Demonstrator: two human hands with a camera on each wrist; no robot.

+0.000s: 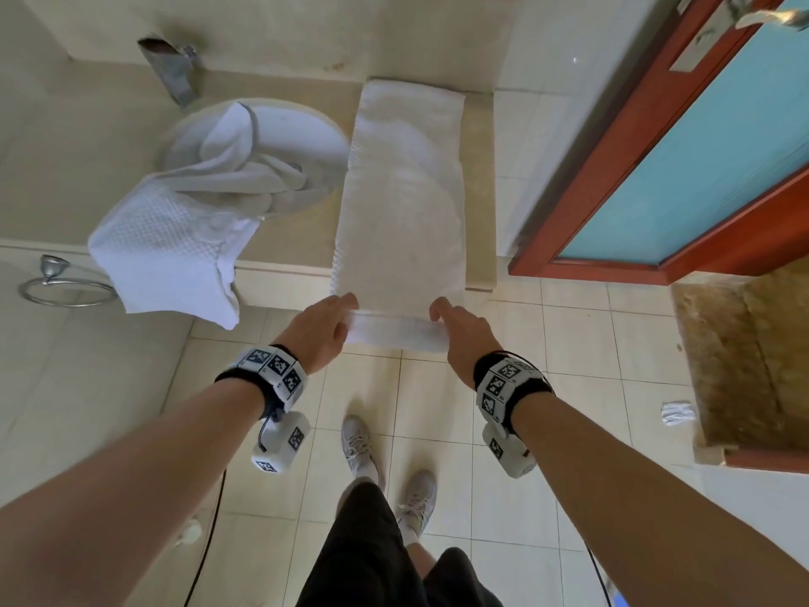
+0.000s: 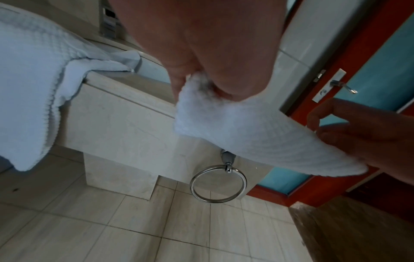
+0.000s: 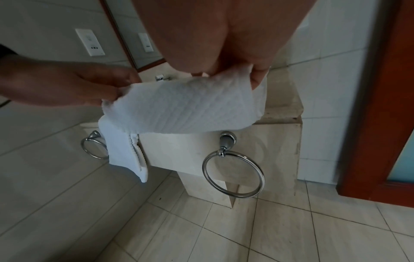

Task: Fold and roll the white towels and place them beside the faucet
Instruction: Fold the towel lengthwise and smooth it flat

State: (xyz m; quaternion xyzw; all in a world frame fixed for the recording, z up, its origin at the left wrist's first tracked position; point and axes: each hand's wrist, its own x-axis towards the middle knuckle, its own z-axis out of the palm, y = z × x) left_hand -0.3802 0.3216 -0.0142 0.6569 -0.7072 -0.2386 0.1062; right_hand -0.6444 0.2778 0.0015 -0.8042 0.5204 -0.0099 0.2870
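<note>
A white towel [image 1: 402,199] folded into a long strip lies on the beige counter [image 1: 306,177], right of the sink, with its near end hanging past the front edge. My left hand [image 1: 339,317] pinches the near left corner [image 2: 197,99]. My right hand [image 1: 446,319] pinches the near right corner [image 3: 246,79]. Between them the near end is turned over into a first small roll [image 1: 394,332]. A second white towel [image 1: 184,221] lies crumpled in the sink [image 1: 315,129] and drapes over the counter's front. The faucet [image 1: 175,76] stands behind the sink.
Two chrome towel rings hang on the counter front [image 3: 233,174] [image 1: 65,286]. A red-framed door with blue glass [image 1: 683,168] stands open at the right. A brown mat [image 1: 740,357] and a scrap of paper [image 1: 676,413] lie on the tiled floor.
</note>
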